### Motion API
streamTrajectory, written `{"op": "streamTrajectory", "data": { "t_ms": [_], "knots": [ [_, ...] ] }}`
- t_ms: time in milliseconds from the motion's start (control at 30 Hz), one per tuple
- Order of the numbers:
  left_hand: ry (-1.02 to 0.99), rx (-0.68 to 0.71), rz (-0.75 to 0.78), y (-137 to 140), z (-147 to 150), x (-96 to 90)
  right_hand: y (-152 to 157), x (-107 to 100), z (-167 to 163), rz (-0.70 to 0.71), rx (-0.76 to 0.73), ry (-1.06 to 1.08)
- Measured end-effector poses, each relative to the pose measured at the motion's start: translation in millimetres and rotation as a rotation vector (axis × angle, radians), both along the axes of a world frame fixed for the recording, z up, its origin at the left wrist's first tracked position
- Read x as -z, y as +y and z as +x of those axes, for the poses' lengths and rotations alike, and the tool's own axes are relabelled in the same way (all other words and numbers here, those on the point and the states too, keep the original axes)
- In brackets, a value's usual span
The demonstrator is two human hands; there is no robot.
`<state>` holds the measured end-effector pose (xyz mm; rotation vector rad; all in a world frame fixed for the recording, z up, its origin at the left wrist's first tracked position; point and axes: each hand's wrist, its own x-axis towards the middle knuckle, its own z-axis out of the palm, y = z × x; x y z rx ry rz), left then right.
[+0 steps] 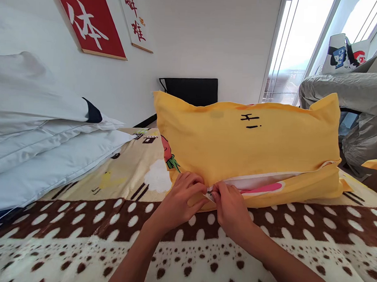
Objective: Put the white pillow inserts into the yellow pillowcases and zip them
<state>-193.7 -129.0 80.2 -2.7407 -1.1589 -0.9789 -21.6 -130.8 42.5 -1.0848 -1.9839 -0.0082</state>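
A yellow pillow [213, 142] in a printed case stands on its long side on the patterned blanket. Along its near lower part runs a long gap in the case [262, 178], which looks like a zipper opening, with white and pink showing inside. My left hand [187, 195] pinches the fabric at the left end of this gap. Close beside it, my right hand [231, 206] is closed with thumb and forefinger on the same edge. Whether a zipper pull sits between the fingers is hidden.
White pillows [49, 150] are stacked at the left. A brown and cream blanket [107, 242] covers the surface below. Behind the yellow pillow a black panel [191, 90] leans at the wall. A silver-grey covered object [349, 90] carries a bag [338, 56] at right.
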Motion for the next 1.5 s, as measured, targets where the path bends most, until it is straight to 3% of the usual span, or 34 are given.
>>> {"op": "streamTrajectory", "data": {
  "t_ms": [133,233,500,767,967,1200,1500],
  "knots": [
    [-0.018,-0.016,0.226,6,4,7.7,3,0,2,0.006,0.001,0.038],
    [-0.01,-0.012,0.293,7,6,7.9,3,-1,2,0.027,-0.004,0.031],
    [0.068,0.035,0.148,1,4,-1.2,6,2,2,0.113,0.044,-0.117],
    [0.184,0.002,0.025,-1,1,-4.6,9,4,3,0.079,0.064,-0.148],
    [0.13,-0.014,-0.009,-5,1,-6.8,4,-1,3,0.123,0.029,-0.151],
    [0.005,-0.083,0.17,-6,8,-3.6,0,-1,1,0.197,0.066,-0.153],
    [0.159,-0.168,0.3,-8,20,-4.0,-3,-2,-1,0.206,0.06,-0.116]
  ]
}}
